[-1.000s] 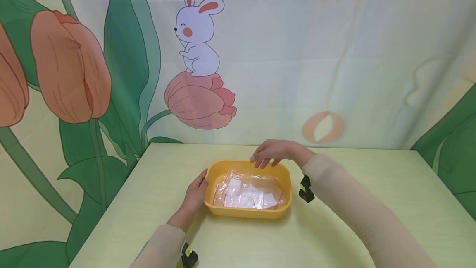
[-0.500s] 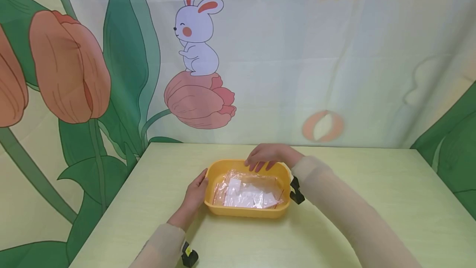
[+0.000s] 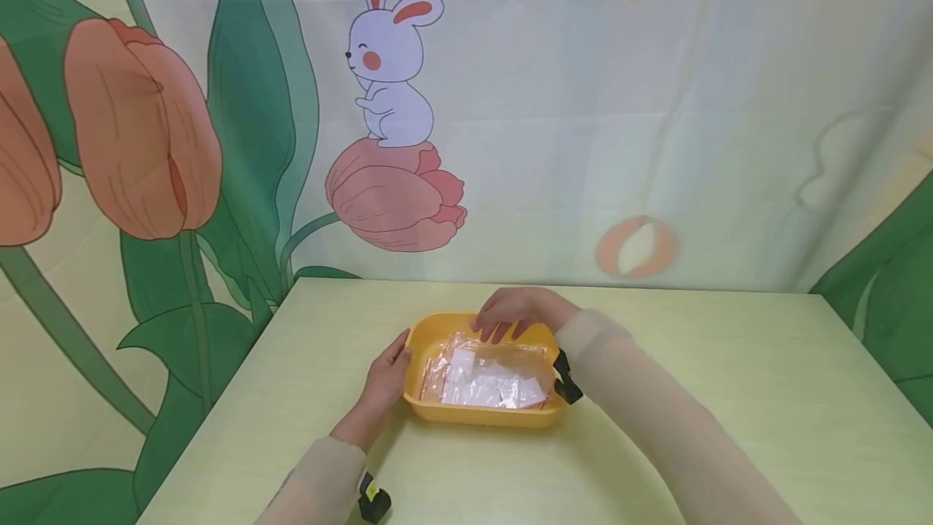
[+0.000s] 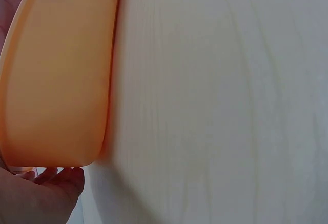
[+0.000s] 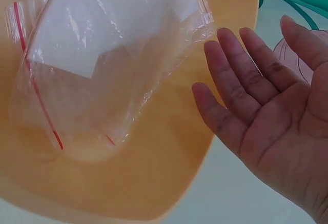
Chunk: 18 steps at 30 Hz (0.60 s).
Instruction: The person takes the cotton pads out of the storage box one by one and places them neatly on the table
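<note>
A yellow plastic basin (image 3: 481,417) sits on the table, its orange-looking outer wall (image 4: 61,80) filling the left of the left wrist view. Inside lie several clear zip bags (image 3: 496,383) with red seal lines and white paper-like pieces (image 5: 77,34) in them. My left hand (image 3: 385,375) holds the basin's left end, thumb at the rim and fingertips against the outside. Over the far right part of the basin hovers my right hand (image 3: 517,313), palm toward the bags, fingers spread and slightly bent. In the right wrist view a gap separates this hand (image 5: 271,101) from the bags.
The pale yellow table (image 3: 729,379) extends on both sides of the basin and ends at a cloth backdrop (image 3: 554,104) with a printed rabbit and tulips. Black wrist cameras (image 3: 567,379) hang under both wrists.
My right hand has moved left and slightly toward me, further in over the basin. The left hand keeps its place at the basin's left end; the bags look unmoved.
</note>
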### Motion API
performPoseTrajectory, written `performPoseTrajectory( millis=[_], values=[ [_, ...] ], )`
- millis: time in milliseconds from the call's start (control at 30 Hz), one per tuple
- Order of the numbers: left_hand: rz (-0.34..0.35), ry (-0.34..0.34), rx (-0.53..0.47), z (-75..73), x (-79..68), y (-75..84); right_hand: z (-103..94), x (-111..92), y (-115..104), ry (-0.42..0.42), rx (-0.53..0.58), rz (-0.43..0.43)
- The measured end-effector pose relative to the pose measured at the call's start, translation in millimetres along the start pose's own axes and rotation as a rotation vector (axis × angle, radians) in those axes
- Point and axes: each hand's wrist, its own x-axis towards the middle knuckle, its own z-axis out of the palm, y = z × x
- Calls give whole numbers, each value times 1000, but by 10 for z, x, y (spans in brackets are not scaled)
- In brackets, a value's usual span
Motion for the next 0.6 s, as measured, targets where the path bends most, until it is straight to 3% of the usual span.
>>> performPoseTrajectory(
  millis=[333,600],
  values=[
    [6,7,-1,5,7,-4,125,48,-20,-54,2,37],
    [-7,-5,-11,7,6,-6,204,118,-25,-74,-63,41]
  ],
)
